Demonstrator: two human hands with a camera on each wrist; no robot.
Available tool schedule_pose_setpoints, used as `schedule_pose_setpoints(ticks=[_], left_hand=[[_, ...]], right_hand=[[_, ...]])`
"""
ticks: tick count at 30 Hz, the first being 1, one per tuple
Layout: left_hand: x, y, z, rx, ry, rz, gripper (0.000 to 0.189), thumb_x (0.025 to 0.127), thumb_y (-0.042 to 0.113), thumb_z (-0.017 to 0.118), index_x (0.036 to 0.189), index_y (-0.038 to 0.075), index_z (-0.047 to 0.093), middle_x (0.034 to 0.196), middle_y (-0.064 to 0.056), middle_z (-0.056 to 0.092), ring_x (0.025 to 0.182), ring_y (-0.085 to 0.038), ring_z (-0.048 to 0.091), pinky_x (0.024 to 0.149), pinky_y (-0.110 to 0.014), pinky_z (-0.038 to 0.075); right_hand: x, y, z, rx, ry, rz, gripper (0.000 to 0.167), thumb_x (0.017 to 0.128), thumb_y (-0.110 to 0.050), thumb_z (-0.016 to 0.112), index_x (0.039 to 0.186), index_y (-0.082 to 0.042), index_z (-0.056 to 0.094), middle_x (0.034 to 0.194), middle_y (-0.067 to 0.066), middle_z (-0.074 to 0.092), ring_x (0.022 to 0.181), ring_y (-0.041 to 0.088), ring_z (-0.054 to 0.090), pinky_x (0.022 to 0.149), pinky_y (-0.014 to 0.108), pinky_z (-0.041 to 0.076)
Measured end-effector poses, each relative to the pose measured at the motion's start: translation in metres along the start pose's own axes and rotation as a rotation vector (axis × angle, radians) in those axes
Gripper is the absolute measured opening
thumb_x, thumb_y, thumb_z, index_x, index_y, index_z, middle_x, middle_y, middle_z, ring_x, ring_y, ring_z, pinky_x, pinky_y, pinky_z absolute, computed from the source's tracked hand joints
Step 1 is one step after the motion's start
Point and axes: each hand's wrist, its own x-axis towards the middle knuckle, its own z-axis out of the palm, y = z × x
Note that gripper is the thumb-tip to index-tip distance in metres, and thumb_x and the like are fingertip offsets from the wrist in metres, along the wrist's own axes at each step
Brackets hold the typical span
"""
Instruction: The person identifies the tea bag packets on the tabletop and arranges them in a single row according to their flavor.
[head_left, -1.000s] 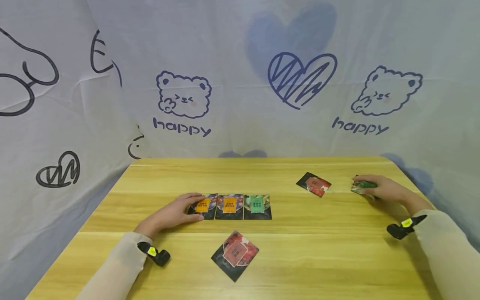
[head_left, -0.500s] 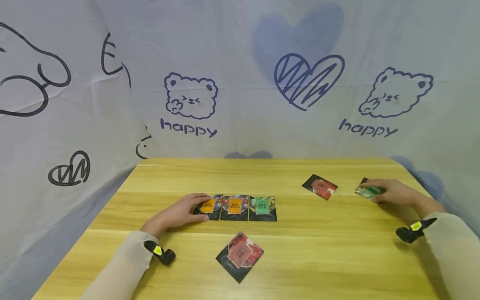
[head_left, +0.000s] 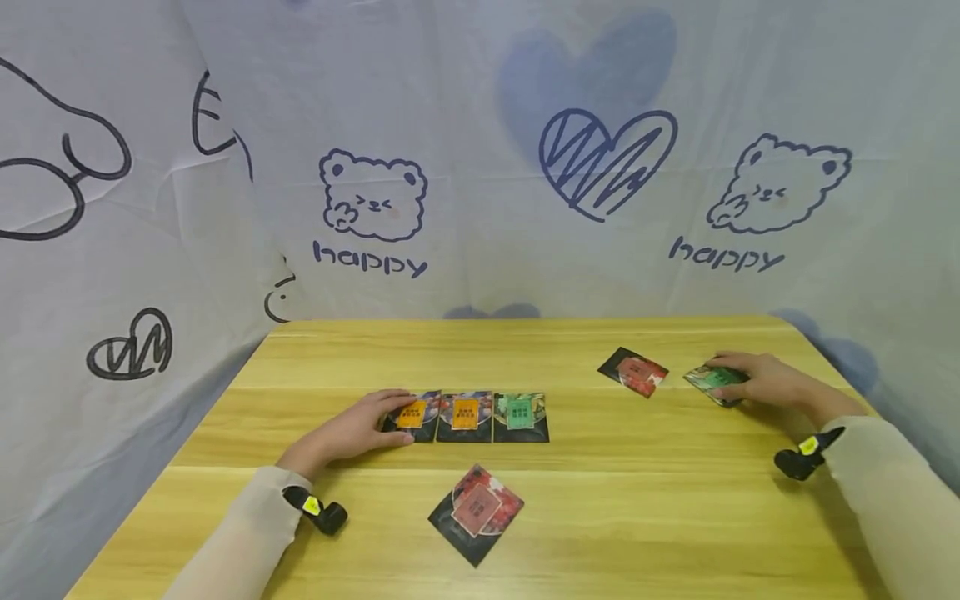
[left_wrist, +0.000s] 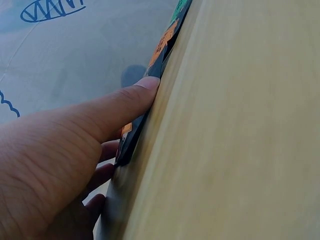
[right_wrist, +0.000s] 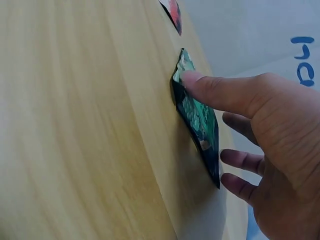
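In the head view, my left hand (head_left: 352, 429) holds a flat square sachet with an orange label (head_left: 411, 414) at the left end of a row, index finger at its far edge and thumb at its near edge. Beside it lie a second orange-label sachet (head_left: 465, 415) and a green-label sachet (head_left: 521, 417). At the far right, my right hand (head_left: 776, 383) grips another green sachet (head_left: 708, 379). The right wrist view shows the thumb on top of this green sachet (right_wrist: 197, 112), the other fingers along its far side. Part of each held sachet is hidden by the hand.
A red-label sachet (head_left: 636, 372) lies askew left of my right hand. Another red-label sachet (head_left: 476, 512) lies turned cornerwise nearer the front. The wooden table (head_left: 615, 500) ends at a hung white cloth (head_left: 480, 233) with printed bears and hearts.
My right hand has shifted left with the green sachet, which now sits closer to the far red one and shows more of its face. The left hand stays on the row's end.
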Motion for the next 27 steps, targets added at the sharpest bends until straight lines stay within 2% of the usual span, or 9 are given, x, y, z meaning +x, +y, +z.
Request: schedule_pose_setpoints(ticks=[5, 11, 14, 17, 23, 27], left_hand=[[-0.001, -0.001, 0.002, -0.018, 0.006, 0.003, 0.078, 0.089, 0.057, 0.063, 0.151, 0.017, 0.041, 0.156, -0.012, 0.031, 0.142, -0.037, 0.027, 0.111, -0.058, 0.028], [-0.002, 0.000, 0.000, -0.016, 0.011, 0.011, 0.077, 0.089, 0.056, 0.064, 0.151, 0.016, 0.041, 0.155, -0.013, 0.031, 0.141, -0.037, 0.028, 0.111, -0.057, 0.027], [-0.002, 0.003, -0.001, -0.015, 0.011, 0.017, 0.077, 0.089, 0.056, 0.064, 0.151, 0.015, 0.041, 0.155, -0.014, 0.032, 0.141, -0.038, 0.028, 0.111, -0.058, 0.028], [-0.002, 0.003, -0.002, -0.019, 0.007, 0.011, 0.077, 0.089, 0.055, 0.064, 0.151, 0.015, 0.041, 0.155, -0.014, 0.031, 0.141, -0.039, 0.028, 0.111, -0.058, 0.028], [-0.001, 0.002, -0.001, -0.025, 0.007, 0.001, 0.076, 0.090, 0.055, 0.064, 0.151, 0.016, 0.041, 0.155, -0.013, 0.031, 0.141, -0.038, 0.027, 0.111, -0.058, 0.027], [-0.001, 0.001, 0.000, -0.028, 0.009, 0.000, 0.077, 0.089, 0.055, 0.064, 0.150, 0.016, 0.041, 0.155, -0.014, 0.031, 0.141, -0.038, 0.027, 0.111, -0.058, 0.027]], right_hand=[[0.003, -0.007, 0.004, -0.038, 0.036, -0.015, 0.063, 0.089, -0.042, 0.071, 0.132, 0.003, 0.058, 0.133, 0.034, 0.048, 0.122, 0.056, 0.040, 0.097, 0.069, 0.034], [0.000, -0.013, 0.008, -0.062, 0.051, -0.030, 0.059, 0.089, -0.043, 0.071, 0.127, 0.001, 0.062, 0.124, 0.031, 0.052, 0.114, 0.050, 0.048, 0.091, 0.065, 0.041], [-0.004, -0.016, 0.005, -0.049, 0.032, -0.036, 0.058, 0.087, -0.041, 0.073, 0.125, 0.001, 0.063, 0.119, 0.026, 0.056, 0.108, 0.044, 0.053, 0.087, 0.060, 0.044], [-0.008, -0.022, 0.001, -0.007, -0.017, -0.030, 0.064, 0.084, -0.042, 0.076, 0.127, 0.003, 0.061, 0.121, 0.025, 0.056, 0.107, 0.041, 0.054, 0.086, 0.058, 0.045], [-0.016, -0.027, -0.003, 0.074, -0.096, -0.023, 0.072, 0.083, -0.036, 0.078, 0.134, 0.007, 0.053, 0.131, 0.033, 0.049, 0.117, 0.053, 0.047, 0.089, 0.066, 0.043], [-0.021, -0.028, 0.000, 0.092, -0.097, 0.008, 0.071, 0.081, -0.035, 0.080, 0.135, 0.003, 0.053, 0.122, 0.030, 0.050, 0.110, 0.051, 0.051, 0.086, 0.063, 0.045]])
